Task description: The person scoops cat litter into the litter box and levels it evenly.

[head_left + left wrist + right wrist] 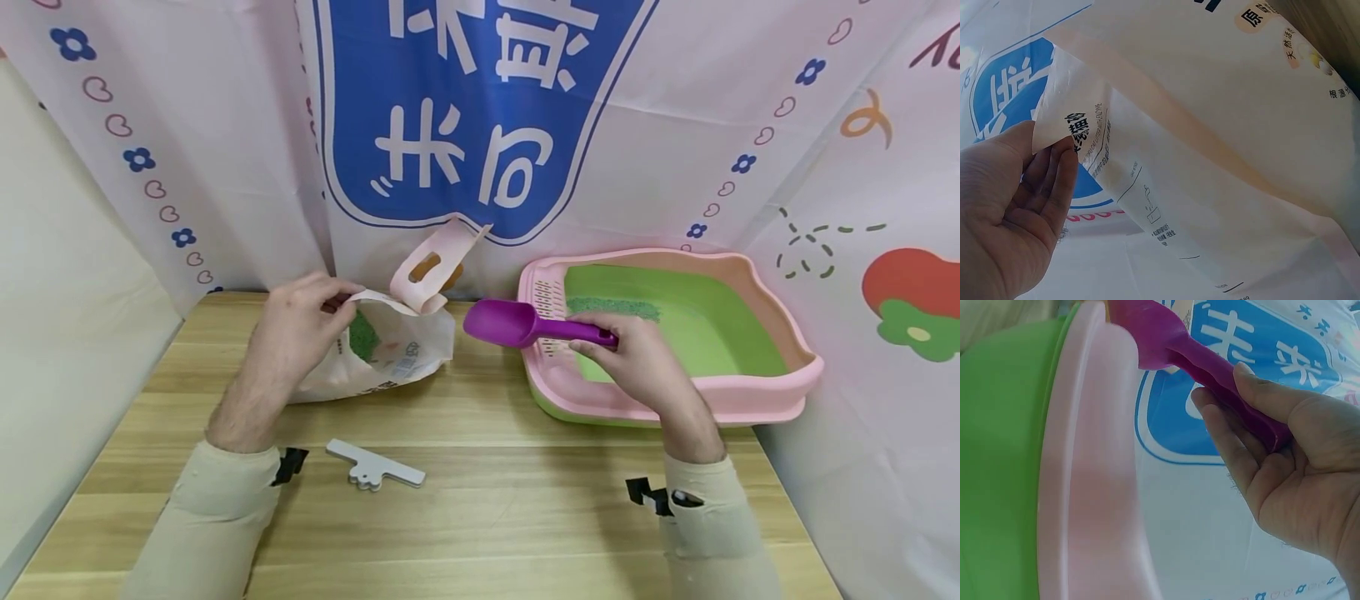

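My left hand (303,321) pinches the top edge of a white cat litter bag (412,354), which lies with its mouth open on the table. Green granules (363,336) show inside it. In the left wrist view, the bag's printed side (1210,119) fills most of the picture beside my fingers. My right hand (630,354) grips the handle of a purple scoop (502,323), held level between the bag and the litter box. The scoop's bowl points left toward the bag. Below my right hand stands a pink and green litter box (750,396), with green granules (615,309) spread along its left part.
A grey-white bag clip (375,465) lies on the wooden table (480,517) in front of the bag. The bag's torn pink handle strip (435,267) sticks up at the back. A printed curtain (255,108) hangs behind the table.
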{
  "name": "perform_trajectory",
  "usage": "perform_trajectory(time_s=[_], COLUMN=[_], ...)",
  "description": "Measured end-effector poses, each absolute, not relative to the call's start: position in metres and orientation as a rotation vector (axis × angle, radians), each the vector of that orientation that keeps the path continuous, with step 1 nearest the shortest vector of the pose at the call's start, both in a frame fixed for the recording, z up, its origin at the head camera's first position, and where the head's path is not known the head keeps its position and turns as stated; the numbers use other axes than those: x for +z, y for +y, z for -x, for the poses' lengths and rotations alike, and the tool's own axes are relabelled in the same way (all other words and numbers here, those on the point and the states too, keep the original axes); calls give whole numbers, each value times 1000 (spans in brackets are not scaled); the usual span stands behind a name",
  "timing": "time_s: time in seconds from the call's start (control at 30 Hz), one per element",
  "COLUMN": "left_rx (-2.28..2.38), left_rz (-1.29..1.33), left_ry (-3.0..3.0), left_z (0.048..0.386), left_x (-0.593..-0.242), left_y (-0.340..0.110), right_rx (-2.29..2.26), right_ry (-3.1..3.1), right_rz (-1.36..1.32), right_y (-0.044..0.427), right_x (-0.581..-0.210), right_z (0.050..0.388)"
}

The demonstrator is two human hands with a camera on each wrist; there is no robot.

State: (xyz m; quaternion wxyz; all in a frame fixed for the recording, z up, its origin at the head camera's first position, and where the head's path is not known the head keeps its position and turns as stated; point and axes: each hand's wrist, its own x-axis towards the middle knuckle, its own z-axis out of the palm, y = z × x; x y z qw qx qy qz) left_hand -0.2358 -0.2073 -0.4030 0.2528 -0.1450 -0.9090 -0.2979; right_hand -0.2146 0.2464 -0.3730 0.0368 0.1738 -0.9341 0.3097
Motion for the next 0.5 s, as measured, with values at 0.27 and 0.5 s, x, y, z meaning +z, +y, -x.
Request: perform_trajectory(time_s=[0.27,0.5], left_rx=[-817,-818], left_rz=[393,398], left_ry=[-2466,-2468], left_z=[235,236], left_x=[-403,-403], left_y=[-207,-208], right_rx=[981,1004], right_ry=[-2875,-2877], right_rz=[-583,-586], right_y=[233,234], right_x=[-374,-365], right_z=[211,204])
